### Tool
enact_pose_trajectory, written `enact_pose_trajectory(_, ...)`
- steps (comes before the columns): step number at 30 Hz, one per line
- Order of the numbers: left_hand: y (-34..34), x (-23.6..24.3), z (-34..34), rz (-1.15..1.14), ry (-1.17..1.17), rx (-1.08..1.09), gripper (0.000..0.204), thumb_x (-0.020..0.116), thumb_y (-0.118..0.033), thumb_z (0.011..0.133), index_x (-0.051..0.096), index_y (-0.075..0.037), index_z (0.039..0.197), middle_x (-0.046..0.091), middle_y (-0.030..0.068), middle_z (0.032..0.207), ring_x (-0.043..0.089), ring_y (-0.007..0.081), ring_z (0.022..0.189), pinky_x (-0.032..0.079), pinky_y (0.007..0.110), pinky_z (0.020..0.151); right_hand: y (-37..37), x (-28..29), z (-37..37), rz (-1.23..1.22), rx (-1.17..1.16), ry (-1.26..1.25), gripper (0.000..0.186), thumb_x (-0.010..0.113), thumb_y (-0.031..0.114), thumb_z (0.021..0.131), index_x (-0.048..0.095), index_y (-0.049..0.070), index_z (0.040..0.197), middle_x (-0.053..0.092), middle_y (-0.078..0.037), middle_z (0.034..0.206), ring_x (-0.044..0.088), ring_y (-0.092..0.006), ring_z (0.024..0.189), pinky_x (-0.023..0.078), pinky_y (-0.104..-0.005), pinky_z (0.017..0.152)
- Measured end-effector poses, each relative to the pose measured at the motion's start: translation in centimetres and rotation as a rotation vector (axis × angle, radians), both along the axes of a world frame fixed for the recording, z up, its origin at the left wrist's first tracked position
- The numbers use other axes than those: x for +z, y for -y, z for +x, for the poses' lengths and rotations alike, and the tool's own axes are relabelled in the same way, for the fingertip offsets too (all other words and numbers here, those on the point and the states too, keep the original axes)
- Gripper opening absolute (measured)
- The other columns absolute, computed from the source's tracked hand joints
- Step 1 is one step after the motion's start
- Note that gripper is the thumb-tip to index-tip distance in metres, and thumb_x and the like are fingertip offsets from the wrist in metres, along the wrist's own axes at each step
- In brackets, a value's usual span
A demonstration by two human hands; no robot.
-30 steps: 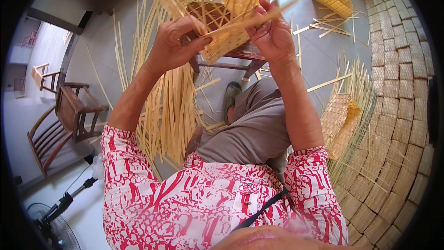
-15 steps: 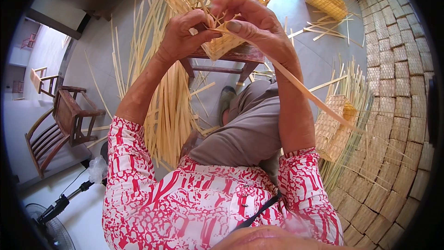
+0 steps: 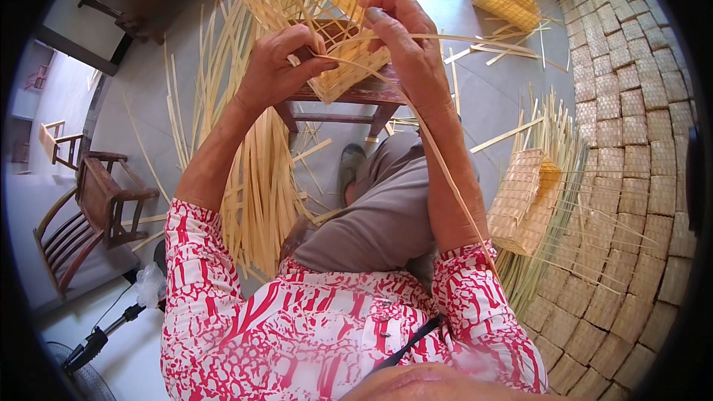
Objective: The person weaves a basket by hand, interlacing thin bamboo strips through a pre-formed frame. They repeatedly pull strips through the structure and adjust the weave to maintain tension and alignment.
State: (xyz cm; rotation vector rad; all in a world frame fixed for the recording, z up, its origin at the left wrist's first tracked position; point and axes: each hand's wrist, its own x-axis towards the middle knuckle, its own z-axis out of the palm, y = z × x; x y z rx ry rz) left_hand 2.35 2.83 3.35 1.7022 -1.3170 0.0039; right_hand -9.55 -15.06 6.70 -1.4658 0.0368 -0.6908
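A partly woven bamboo basket (image 3: 344, 83), with long loose slats rising from it, rests on a small reddish wooden stool (image 3: 338, 116) in front of me. At the near rim, my left hand (image 3: 281, 67) pinches a pale bamboo strip (image 3: 451, 167) between thumb and fingers. One length of strip runs from there down along my right forearm to the sleeve; another arcs rightward past my right hand. Raised just right of the basket, my right hand (image 3: 407, 33) has its fingers bent and apart from the thumb. Nothing shows gripped in it.
Loose bamboo slats (image 3: 260, 186) lie in a thick bundle left of my knee. Another woven basket (image 3: 523, 197) sits at the right, and a yellowish one (image 3: 505, 0) farther off. Stacked woven pieces (image 3: 624, 148) line the right side. Wooden chairs (image 3: 100, 197) and a fan (image 3: 78, 371) stand left.
The hands have moved apart; my right fingers have come off the strip at the rim. The strip now hangs closer along my right forearm, with another length stretching right.
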Motion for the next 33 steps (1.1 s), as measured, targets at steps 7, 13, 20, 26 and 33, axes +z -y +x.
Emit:
enact_pose_trajectory(7, 0.4, -1.1, -0.4, -0.148, -0.099, 0.037, 0.021, 0.084, -0.003, 0.079, 0.065, -0.002, 0.089, 0.068, 0.0027, 0.086, 0.063, 0.0087, 0.071, 0.049, 0.023, 0.063, 1.9, 0.2, -0.1, 0.155, -0.318, -0.069, 0.031, 0.049, 0.028, 0.101, 0.069, 0.005, 0.101, 0.068, -0.005, 0.098, 0.059, -0.0121, 0.092, 0.047, -0.0303, 0.079)
enact_pose_trajectory(13, 1.4, -1.3, -1.0, -0.243, -0.009, 0.147, 0.026, 0.088, -0.013, 0.075, 0.066, -0.006, 0.087, 0.067, 0.0017, 0.08, 0.069, 0.0116, 0.067, 0.053, 0.025, 0.06, 3.9, 0.8, 0.8, 0.175, -0.154, -0.181, 0.033, 0.054, 0.027, 0.096, 0.064, 0.004, 0.118, 0.065, -0.002, 0.101, 0.057, -0.0105, 0.093, 0.047, -0.028, 0.079)
enact_pose_trajectory(20, 2.3, -1.9, -1.7, -0.382, -0.004, 0.214, 0.013, 0.08, -0.002, 0.085, 0.069, -0.002, 0.09, 0.068, 0.0027, 0.084, 0.056, 0.0055, 0.068, 0.044, 0.02, 0.06, 5.0, -0.6, 1.8, 0.548, -0.228, -0.025, 0.031, 0.046, 0.027, 0.107, 0.057, -0.001, 0.105, 0.062, -0.015, 0.099, 0.062, -0.0224, 0.085, 0.054, -0.0358, 0.08)
enact_pose_trajectory(26, 2.6, -2.2, -2.0, -0.381, 0.009, 0.257, 0.01, 0.077, -0.006, 0.089, 0.07, -0.001, 0.093, 0.063, -0.0003, 0.078, 0.053, 0.0043, 0.066, 0.041, 0.02, 0.058, 5.8, -2.3, 1.1, 0.841, -0.226, 0.155, 0.026, 0.039, 0.021, 0.108, 0.051, -0.001, 0.107, 0.059, -0.02, 0.107, 0.061, -0.0277, 0.092, 0.054, -0.0402, 0.083)
enact_pose_trajectory(33, 2.1, -0.5, -1.3, -0.229, -0.288, 0.167, 0.014, 0.078, -0.01, 0.09, 0.067, -0.001, 0.088, 0.064, -0.0009, 0.074, 0.057, 0.0038, 0.064, 0.046, 0.02, 0.057, 5.2, -1.7, 0.4, 0.684, -0.339, 0.111, 0.026, 0.048, 0.027, 0.105, 0.057, 0.003, 0.1, 0.06, -0.01, 0.095, 0.06, -0.0173, 0.082, 0.054, -0.0337, 0.074)
